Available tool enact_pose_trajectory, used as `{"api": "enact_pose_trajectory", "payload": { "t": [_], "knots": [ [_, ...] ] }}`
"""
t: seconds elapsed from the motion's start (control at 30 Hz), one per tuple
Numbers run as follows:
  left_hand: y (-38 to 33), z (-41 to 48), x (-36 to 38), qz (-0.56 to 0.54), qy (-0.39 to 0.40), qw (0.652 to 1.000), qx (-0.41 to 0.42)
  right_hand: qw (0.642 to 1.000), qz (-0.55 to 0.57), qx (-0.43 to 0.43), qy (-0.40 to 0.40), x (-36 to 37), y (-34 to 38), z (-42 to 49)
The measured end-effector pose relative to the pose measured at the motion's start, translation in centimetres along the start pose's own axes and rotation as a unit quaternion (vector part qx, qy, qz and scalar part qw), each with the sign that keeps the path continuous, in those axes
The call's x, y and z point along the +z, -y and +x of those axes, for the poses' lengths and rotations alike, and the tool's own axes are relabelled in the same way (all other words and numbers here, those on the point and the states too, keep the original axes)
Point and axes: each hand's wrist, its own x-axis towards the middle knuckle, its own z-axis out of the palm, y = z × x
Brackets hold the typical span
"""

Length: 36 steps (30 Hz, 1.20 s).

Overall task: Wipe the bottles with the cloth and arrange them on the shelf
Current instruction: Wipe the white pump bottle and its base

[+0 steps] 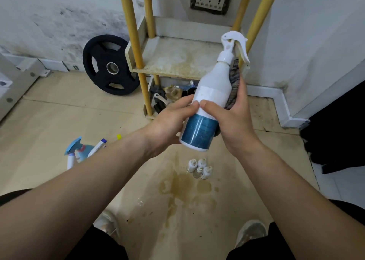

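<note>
Gripping the tilted white spray bottle (209, 93) at mid-body, my left hand (171, 123) curls round it, thumb beside thumb with my right hand (237, 121), whose fingers close on the grey cloth (234, 79) pressed against the bottle's right side, the stained shelf (177, 62) just beyond both sets of fingertips.

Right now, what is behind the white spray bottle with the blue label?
A dark grey woven cloth, pressed to the white spray bottle by the right hand. Only its edge shows; the bottle hides the rest.
</note>
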Motion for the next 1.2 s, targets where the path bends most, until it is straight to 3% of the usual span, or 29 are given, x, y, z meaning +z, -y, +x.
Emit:
{"api": "enact_pose_trajectory", "payload": {
  "t": [0.13,0.37,0.53,0.67,0.9,1.03,1.2],
  "knots": [
    [0.5,-0.1,1.3,-0.045,-0.029,0.998,0.016,1.000,-0.001,-0.007,-0.008,0.7,-0.2,-0.1],
    [0.8,0.3,1.5,-0.036,-0.118,0.992,0.037,0.969,-0.227,-0.099,0.024,1.4,-1.2,-2.1],
    [0.5,0.1,1.2,-0.043,-0.084,0.994,0.047,0.987,-0.139,-0.078,0.036,1.2,-1.2,-1.6],
    [0.3,0.1,0.5,-0.112,-0.060,0.992,-0.003,0.997,-0.060,-0.042,0.015,1.1,-1.6,-0.7],
    [0.8,0.3,-0.8,-0.102,-0.011,0.995,0.012,0.998,0.055,0.020,0.039,0.8,-1.4,-0.8],
    [0.8,0.4,-0.9,-0.084,0.007,0.996,0.035,0.998,-0.001,0.018,0.059,0.6,-1.3,-0.9],
    [0.7,0.8,-0.9,-0.091,-0.068,0.991,0.074,0.979,-0.155,-0.058,0.120,1.5,-1.3,-2.6]
  ]
}}
